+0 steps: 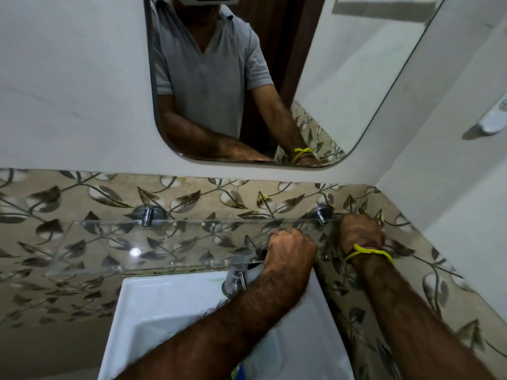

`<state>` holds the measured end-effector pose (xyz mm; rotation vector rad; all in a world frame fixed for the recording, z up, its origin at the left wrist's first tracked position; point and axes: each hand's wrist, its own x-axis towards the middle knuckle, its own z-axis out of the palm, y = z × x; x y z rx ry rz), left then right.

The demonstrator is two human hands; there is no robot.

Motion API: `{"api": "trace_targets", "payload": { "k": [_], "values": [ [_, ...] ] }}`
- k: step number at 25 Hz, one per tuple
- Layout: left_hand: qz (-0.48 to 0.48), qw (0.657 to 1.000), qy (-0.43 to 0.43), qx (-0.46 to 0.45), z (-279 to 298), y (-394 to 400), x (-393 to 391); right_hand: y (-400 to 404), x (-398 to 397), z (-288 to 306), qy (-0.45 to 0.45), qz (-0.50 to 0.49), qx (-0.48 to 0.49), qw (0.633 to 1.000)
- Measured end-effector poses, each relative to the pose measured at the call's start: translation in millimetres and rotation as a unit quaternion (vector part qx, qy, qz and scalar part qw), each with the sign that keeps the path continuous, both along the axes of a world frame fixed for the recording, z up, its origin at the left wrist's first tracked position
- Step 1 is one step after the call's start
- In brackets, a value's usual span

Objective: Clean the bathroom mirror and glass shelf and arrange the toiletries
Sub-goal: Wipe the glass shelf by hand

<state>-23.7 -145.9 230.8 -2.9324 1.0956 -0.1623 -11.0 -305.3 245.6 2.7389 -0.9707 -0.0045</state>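
Note:
The glass shelf (142,242) hangs on two chrome brackets below the rounded mirror (343,86); nothing stands on its visible surface. My left hand (290,250) is a fist at the shelf's front edge, right of centre, curled round a small dark object (260,253) that I cannot identify. My right hand (360,231), with a yellow thread on the wrist, has its fingers curled over the shelf's right end beside the right bracket (321,215). The mirror reflects my torso and both forearms. No toiletries are in view.
A white washbasin (164,305) with a chrome tap (234,279) sits directly under the shelf. Leaf-patterned tiles cover the wall behind, and the right wall meets it in a corner close to my right hand. A white fitting (493,119) is mounted high on the right wall.

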Motion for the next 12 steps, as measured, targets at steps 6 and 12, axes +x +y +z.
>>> {"api": "trace_targets", "payload": {
  "k": [6, 12],
  "values": [
    [-0.013, 1.000, 0.004, -0.011, 3.9, 4.7, -0.9, -1.7, -15.4, 6.1, 0.024, 0.075, 0.000, 0.997],
    [-0.010, 0.999, 0.030, -0.044, -2.0, 11.1, -4.7, 36.9, -34.6, -5.9, -0.044, 0.061, 0.019, 0.997]
  ]
}}
